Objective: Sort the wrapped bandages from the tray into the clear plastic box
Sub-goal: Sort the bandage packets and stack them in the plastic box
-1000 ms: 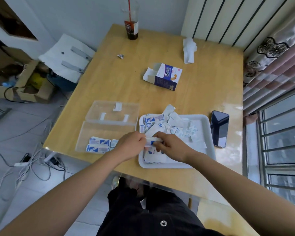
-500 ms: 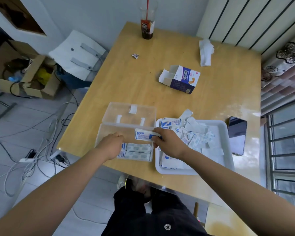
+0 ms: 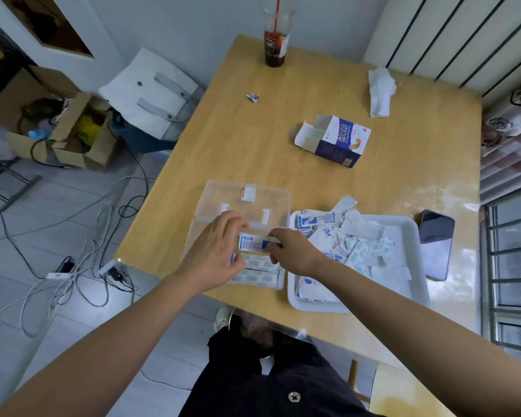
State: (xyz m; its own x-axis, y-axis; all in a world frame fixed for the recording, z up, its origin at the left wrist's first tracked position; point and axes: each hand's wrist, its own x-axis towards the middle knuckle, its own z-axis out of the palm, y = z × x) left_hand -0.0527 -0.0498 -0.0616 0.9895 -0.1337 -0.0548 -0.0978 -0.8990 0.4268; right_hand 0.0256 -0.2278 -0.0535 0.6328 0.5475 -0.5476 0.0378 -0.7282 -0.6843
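Note:
Both hands meet over the clear plastic box, whose lid lies open behind it. My right hand pinches a small stack of wrapped bandages, white with blue print, just above the box. My left hand touches the stack's left end with curled fingers. Rows of wrapped bandages lie flat inside the box under the hands. To the right, the white tray holds a loose heap of several wrapped bandages.
A black phone lies right of the tray. An opened bandage carton, a crumpled tissue, a small wrapper scrap and a drink cup sit farther back on the wooden table. Cables cover the floor at left.
My right hand carried the bandage stack from the tray leftwards to over the box. My left hand went into the box, then rose to meet the stack.

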